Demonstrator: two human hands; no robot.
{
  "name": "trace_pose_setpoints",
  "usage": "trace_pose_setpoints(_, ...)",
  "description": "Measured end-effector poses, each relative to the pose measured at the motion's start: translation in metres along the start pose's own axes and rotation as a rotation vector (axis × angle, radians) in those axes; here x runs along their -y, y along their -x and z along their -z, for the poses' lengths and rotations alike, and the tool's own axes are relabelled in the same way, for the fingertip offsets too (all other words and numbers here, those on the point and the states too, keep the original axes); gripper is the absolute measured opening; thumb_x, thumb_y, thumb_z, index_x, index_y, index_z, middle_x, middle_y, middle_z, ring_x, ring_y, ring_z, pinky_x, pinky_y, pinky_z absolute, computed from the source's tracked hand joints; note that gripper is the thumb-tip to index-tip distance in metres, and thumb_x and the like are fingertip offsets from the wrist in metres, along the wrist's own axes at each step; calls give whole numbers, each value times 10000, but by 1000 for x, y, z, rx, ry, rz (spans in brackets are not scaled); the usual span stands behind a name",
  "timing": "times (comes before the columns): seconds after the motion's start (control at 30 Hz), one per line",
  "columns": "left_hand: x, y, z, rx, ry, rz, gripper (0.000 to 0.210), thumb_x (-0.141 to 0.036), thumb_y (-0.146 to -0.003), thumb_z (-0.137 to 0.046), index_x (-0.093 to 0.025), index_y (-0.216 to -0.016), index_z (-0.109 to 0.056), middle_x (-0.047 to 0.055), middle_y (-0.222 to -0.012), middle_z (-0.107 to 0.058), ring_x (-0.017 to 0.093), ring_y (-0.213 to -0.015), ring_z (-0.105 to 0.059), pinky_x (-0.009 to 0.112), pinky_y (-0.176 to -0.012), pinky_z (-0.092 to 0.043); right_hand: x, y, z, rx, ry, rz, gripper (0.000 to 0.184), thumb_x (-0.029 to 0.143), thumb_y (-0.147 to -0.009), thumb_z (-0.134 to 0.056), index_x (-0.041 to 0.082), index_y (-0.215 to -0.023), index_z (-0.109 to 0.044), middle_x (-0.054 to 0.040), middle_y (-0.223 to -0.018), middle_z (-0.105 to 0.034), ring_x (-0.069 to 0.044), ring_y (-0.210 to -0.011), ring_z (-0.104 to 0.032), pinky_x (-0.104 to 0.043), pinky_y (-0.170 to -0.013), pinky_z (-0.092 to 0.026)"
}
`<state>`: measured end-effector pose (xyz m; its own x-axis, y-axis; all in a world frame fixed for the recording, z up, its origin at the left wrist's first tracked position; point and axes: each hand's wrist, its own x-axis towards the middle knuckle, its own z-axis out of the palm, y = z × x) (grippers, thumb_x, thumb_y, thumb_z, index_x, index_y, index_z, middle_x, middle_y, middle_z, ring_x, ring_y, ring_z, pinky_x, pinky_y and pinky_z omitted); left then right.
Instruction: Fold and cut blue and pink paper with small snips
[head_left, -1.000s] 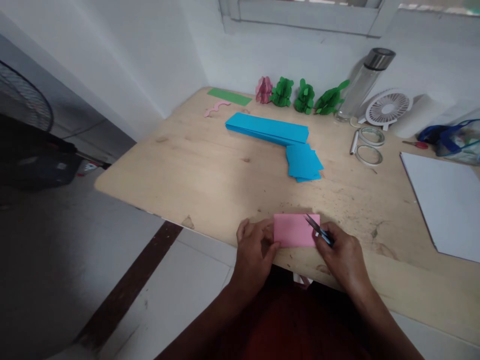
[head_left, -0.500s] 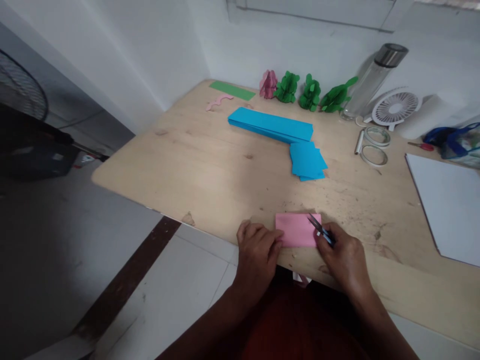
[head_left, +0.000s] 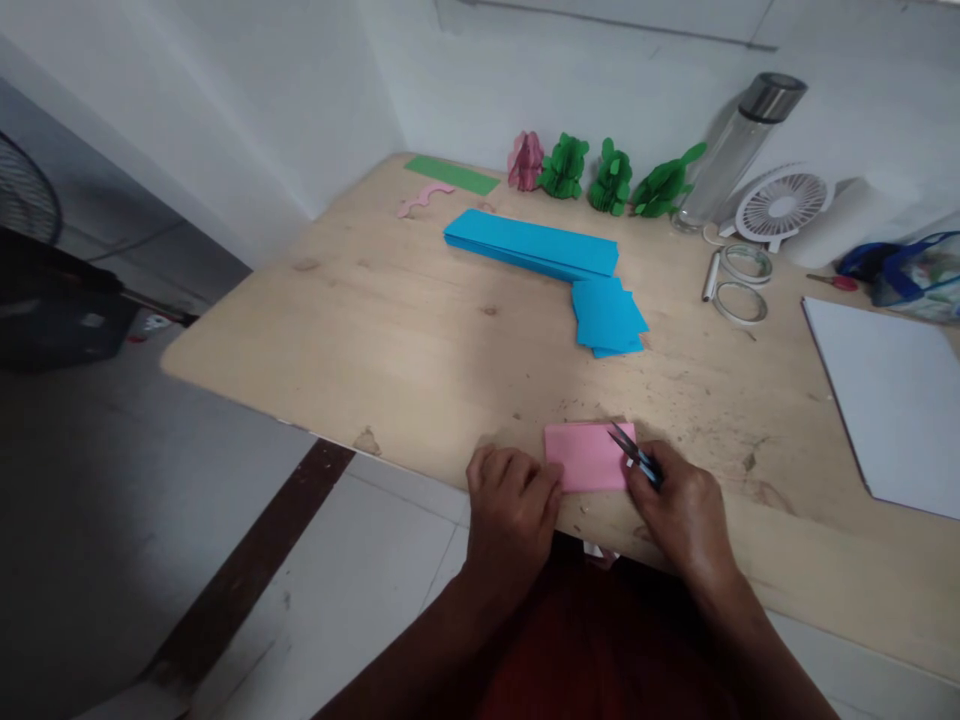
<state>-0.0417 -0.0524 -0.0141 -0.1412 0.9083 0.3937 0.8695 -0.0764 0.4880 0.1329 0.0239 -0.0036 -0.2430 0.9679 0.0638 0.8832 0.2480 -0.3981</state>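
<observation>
A folded piece of pink paper (head_left: 589, 457) lies at the table's front edge. My left hand (head_left: 514, 500) is closed at its left side, thumb and fingers pinching the lower left corner. In my right hand (head_left: 686, 505) is a pair of scissors (head_left: 636, 457), gripped round the handles, with the blades slightly apart and pointing up and left over the paper's right part. The right thumb is at the paper's lower right corner; whether it presses there I cannot tell. Beyond the paper lie blue paper squares (head_left: 609, 318) and a stack of long blue strips (head_left: 529, 243).
Along the wall stand a pink paper shape (head_left: 525, 162), several green ones (head_left: 564, 166), a glass bottle (head_left: 731, 155) and a small white fan (head_left: 784, 203). Tape rolls (head_left: 740, 302) and a white board (head_left: 892, 405) lie at right. A green strip (head_left: 452, 175) lies at the far left.
The whole view has shifted slightly, so things on the table appear a little further left. Both hands, the pink paper and the scissors keep nearly the same places relative to each other.
</observation>
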Motion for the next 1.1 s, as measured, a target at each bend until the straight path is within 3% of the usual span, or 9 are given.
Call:
trace_pose_setpoints(0.13,4,1,-3,-54,-39,-92,164,-147,-868,-498,-182,-887,-658,85,-963,-674,253,-964,-561,504,-923,-393,0,0,-1,-18,22,22,316,405,-843,-449,185,-890,-670,-60,-652,-688,-231,-549,-638,-305,-516,-412)
trace_pose_setpoints(0.27,9,3,-9,-34,-42,-192,177,-104,-861,-485,-159,-943,-632,106,-1208,-629,281,-1189,-512,521,-997,-377,-1,0,-2,-26,25,39,306,405,-850,-451,188,-880,-666,-58,-665,-693,-229,-560,-641,-302,-515,-412)
trace_pose_setpoints(0.53,15,7,-13,44,-88,-247,324,-81,-858,-456,-116,-1154,-584,150,-1275,-584,274,-1236,-498,513,-1013,-392,-1,-1,-2,-8,52,41,299,393,-853,-456,185,-890,-667,-60,-663,-694,-232,-563,-643,-304,-516,-414)
trace_pose_setpoints(1.1,12,6,-13,94,-140,-238,359,-148,-894,-441,-107,-1236,-540,148,-1334,-534,284,-1255,-473,508,-1029,-362,1,0,-2,-8,59,52,284,356,-851,-460,185,-928,-673,-71,-694,-700,-212,-553,-630,-296,-499,-401)
